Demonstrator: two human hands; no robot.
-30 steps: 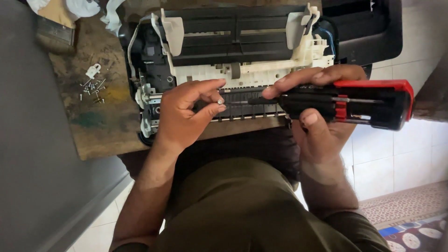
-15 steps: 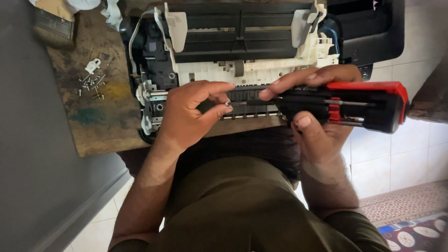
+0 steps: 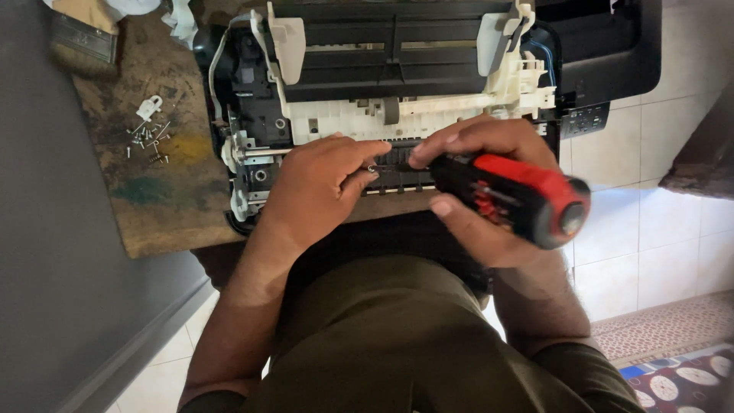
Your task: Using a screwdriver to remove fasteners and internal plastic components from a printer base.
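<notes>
1. Since half a second ago the right hand has tipped the red-and-black screwdriver. Its butt now swings toward the camera, and its front end angles in toward the black roller strip along the near edge of the opened printer.
2. The left hand has hardly shifted. Its fingertips sit at the same spot on the strip, just in front of the screwdriver's tip.
3. I judge from this that the tool is being lined up on a small fastener or clip at that spot. The part itself is too small and too shadowed to make out.
4. The right hand is wrapped around the screwdriver's handle, with its fingers curled over the top and its thumb pressed along the underside. The forefinger reaches forward toward the tip.
5. The left hand is mostly closed, with thumb and forefinger drawn together in a pinch on or right at the strip. I cannot tell whether they grip anything.
6. The printer lies on a worn wooden board, with its near edge over the person's lap.
7. Loose screws and a small white plastic piece lie near the board's left side. A brush rests at its far left corner.
</notes>
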